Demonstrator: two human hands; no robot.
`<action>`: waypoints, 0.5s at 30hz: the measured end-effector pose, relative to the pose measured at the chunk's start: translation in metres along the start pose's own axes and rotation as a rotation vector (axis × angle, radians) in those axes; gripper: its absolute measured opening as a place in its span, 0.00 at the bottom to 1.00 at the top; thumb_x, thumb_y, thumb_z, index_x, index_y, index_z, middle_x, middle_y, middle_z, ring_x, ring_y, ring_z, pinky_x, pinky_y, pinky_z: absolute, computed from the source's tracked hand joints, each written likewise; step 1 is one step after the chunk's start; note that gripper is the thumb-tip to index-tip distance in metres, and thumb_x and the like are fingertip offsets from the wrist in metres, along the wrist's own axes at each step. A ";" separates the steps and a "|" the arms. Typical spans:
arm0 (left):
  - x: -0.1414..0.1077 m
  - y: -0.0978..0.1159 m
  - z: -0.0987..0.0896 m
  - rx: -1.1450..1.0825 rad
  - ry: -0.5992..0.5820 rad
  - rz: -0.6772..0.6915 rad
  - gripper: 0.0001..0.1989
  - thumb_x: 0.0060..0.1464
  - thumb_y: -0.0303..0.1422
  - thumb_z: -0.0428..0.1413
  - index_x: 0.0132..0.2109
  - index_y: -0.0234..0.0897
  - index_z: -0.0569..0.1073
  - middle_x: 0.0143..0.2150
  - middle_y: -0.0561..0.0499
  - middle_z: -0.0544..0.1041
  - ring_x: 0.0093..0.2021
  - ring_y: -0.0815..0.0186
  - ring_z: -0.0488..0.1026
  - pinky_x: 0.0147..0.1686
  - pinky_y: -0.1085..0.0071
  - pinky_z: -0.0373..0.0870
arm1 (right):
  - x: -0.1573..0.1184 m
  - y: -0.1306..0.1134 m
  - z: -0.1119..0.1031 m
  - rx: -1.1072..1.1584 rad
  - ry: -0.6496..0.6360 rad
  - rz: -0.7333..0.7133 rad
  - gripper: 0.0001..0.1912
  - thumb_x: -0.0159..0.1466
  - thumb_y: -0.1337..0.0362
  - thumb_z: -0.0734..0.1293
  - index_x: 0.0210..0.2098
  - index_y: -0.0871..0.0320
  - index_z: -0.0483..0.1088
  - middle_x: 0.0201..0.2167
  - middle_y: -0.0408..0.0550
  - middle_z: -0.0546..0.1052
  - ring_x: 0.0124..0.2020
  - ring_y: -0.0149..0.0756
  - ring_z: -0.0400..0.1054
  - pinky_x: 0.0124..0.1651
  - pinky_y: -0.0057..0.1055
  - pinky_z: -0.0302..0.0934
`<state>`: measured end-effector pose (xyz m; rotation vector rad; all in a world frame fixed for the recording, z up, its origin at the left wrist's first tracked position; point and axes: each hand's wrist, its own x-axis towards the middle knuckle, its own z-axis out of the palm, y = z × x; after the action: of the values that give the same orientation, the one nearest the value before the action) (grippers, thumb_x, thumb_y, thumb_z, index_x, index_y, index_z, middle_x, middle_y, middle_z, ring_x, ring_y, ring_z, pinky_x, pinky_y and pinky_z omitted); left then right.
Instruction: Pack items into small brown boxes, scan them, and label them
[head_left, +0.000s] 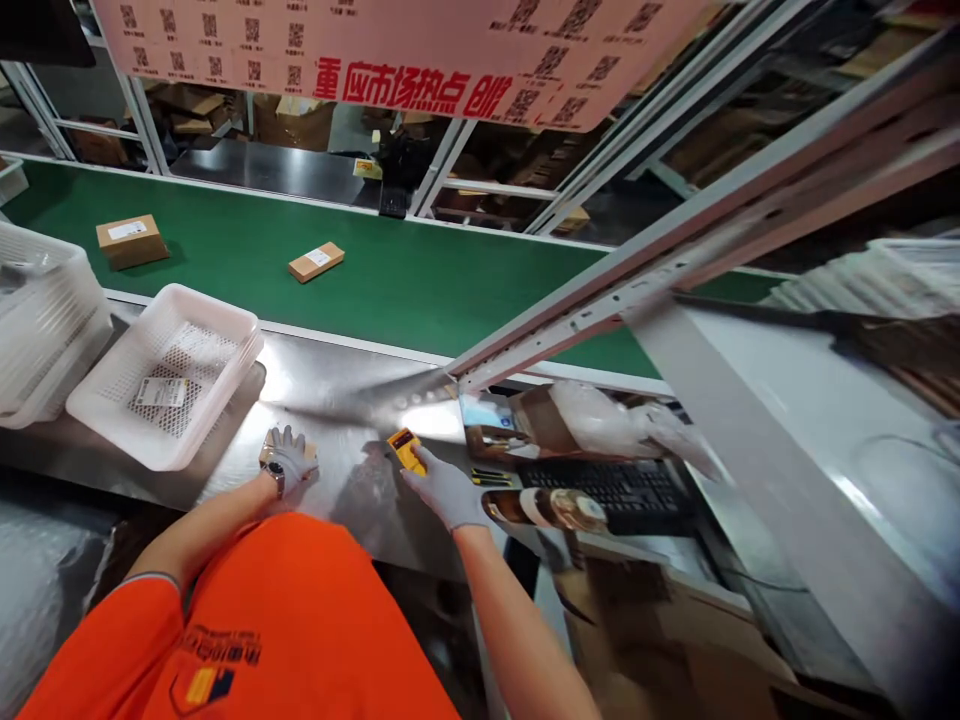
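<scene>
My left hand [294, 456], in a grey-white glove with a watch at the wrist, lies over a small cardboard box [312, 456] on the metal worktop [330, 380]. Its fingers are spread across the top and cover most of the box. In my gloved right hand [444, 490] is a yellow handheld device [406, 450] with a dark window, tilted above the worktop. The fingers are closed around its near end, and its exact kind is unclear.
White perforated baskets [169, 375] stand left. Behind runs a green conveyor [450, 280] carrying a larger carton [131, 243] and a flat carton [316, 262]. A metal post [540, 325] slants at right, near a keyboard [637, 490] and a brown bottle [544, 507].
</scene>
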<state>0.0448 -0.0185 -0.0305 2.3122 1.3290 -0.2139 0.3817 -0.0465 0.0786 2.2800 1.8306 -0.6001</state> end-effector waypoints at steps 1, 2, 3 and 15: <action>0.002 0.003 0.001 0.020 -0.009 -0.001 0.17 0.70 0.40 0.62 0.59 0.39 0.87 0.79 0.29 0.68 0.80 0.18 0.55 0.71 0.13 0.41 | 0.001 0.005 0.008 -0.018 0.044 0.034 0.34 0.76 0.53 0.69 0.78 0.56 0.71 0.56 0.67 0.88 0.53 0.56 0.85 0.49 0.40 0.70; 0.003 0.006 0.001 0.037 -0.016 -0.002 0.19 0.71 0.40 0.60 0.61 0.39 0.87 0.80 0.28 0.67 0.81 0.18 0.54 0.72 0.14 0.40 | 0.003 0.010 0.019 -0.041 0.094 0.062 0.35 0.77 0.54 0.68 0.79 0.57 0.69 0.57 0.69 0.87 0.53 0.57 0.85 0.49 0.41 0.71; 0.004 0.009 0.002 0.050 -0.021 -0.007 0.20 0.71 0.41 0.60 0.62 0.38 0.86 0.80 0.28 0.67 0.82 0.18 0.53 0.73 0.14 0.40 | 0.005 0.013 0.030 -0.061 0.141 0.081 0.35 0.77 0.56 0.67 0.80 0.59 0.67 0.57 0.70 0.86 0.53 0.57 0.84 0.50 0.43 0.71; -0.011 -0.011 -0.006 0.036 -0.046 -0.137 0.58 0.52 0.38 0.75 0.85 0.47 0.61 0.88 0.32 0.53 0.86 0.25 0.47 0.80 0.26 0.44 | 0.009 -0.001 0.118 0.348 0.421 0.157 0.38 0.71 0.62 0.63 0.77 0.71 0.66 0.72 0.81 0.73 0.74 0.69 0.67 0.75 0.63 0.62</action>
<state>0.0294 -0.0191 -0.0246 2.2333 1.4724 -0.3349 0.3571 -0.0812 -0.0320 2.9390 1.7975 -0.4690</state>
